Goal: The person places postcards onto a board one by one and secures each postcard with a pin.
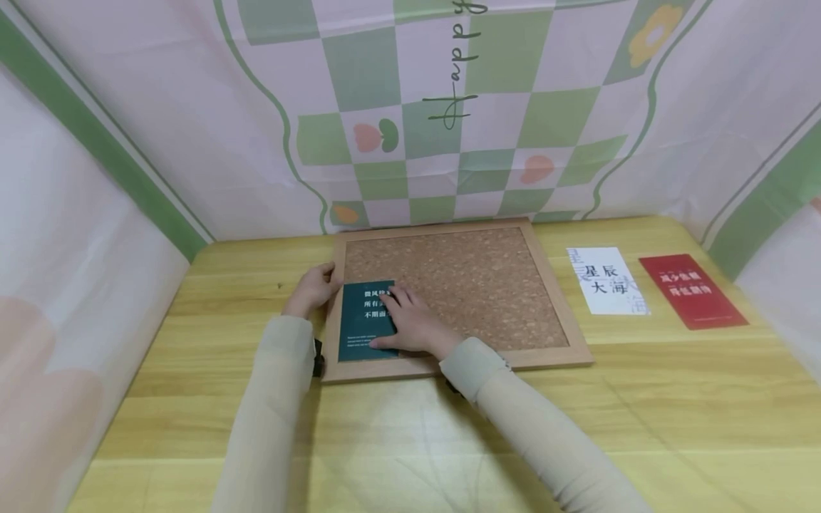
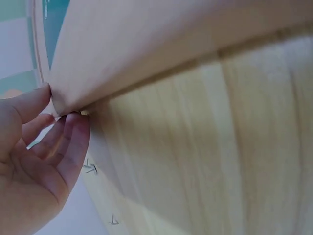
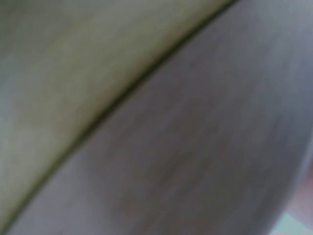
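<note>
A cork board [image 1: 462,285] in a light wooden frame lies on the table. On its left end is a dark green card [image 1: 359,331] with white writing. My right hand [image 1: 413,320] rests on that card with fingers spread, covering part of its right side. At the board's left edge, my left hand [image 1: 312,288] pinches the wooden frame [image 2: 117,54]. In the left wrist view the thumb of the left hand [image 2: 44,161] is on the upper side and the fingertips are at the lower edge. The right wrist view is a blur of frame and table.
Right of the board lie a white card [image 1: 606,296] with dark writing and a red card [image 1: 693,291]. Small metal tacks [image 2: 91,167] lie on the wood-grain table [image 1: 398,456] left of the board. A checked cloth [image 1: 436,157] hangs behind.
</note>
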The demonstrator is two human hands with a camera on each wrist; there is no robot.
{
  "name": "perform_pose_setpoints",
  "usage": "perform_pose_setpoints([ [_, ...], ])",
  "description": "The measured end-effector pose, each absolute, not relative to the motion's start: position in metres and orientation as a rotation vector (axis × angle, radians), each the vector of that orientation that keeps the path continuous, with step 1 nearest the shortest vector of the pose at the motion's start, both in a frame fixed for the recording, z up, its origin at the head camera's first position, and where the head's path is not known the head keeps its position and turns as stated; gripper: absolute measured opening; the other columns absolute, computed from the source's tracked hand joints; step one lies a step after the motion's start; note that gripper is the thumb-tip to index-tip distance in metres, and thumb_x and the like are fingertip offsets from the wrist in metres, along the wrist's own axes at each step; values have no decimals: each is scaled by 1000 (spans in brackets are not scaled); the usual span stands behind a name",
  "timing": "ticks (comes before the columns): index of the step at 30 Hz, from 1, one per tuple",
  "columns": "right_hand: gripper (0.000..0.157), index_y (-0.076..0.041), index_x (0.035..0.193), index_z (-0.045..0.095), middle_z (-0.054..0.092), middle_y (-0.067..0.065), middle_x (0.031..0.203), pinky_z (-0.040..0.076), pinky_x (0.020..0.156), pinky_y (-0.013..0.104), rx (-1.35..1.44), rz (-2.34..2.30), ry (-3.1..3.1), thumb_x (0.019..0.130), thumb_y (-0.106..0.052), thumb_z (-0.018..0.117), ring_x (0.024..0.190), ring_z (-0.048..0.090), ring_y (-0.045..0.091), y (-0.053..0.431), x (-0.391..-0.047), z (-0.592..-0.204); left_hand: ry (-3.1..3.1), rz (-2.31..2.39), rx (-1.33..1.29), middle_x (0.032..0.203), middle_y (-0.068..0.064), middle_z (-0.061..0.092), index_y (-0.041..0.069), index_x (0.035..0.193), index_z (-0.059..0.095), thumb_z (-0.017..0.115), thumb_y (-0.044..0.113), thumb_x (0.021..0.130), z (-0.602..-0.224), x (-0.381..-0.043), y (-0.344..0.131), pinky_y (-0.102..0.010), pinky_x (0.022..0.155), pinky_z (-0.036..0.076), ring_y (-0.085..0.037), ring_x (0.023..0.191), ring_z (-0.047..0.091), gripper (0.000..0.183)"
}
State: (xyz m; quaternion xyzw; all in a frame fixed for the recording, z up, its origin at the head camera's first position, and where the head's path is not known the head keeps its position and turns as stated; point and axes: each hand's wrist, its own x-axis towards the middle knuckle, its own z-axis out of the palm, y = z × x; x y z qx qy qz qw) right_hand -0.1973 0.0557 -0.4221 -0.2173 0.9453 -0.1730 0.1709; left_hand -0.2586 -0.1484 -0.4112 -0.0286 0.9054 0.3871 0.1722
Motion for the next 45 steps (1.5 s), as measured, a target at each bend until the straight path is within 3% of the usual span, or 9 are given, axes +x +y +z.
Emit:
perform_pose_setpoints([
  [12,92,-9,152,23,15,14,160,13,122,46,-627,-473,2696,84,-58,62,149,11,34,56,-199,-424,2646,1006,-79,153,-22,31,-4,148,25,45,18,101,-401,-258,-143,-45,115,33,-36,140,34,56],
  [24,92,-10,152,22,14,14,160,13,122,46,-639,-475,2689,84,-58,62,149,10,34,56,-198,-421,2730,886,-64,140,-24,49,-2,142,39,44,19,100,-381,-258,-160,-48,105,43,-38,127,49,47],
  [45,93,-12,153,19,12,13,161,13,122,46,-626,-490,2671,85,-59,61,149,8,33,57,-198,-422,2758,862,-212,139,-29,46,-8,133,46,39,17,101,-376,-247,-214,-52,105,41,-43,126,46,42],
])
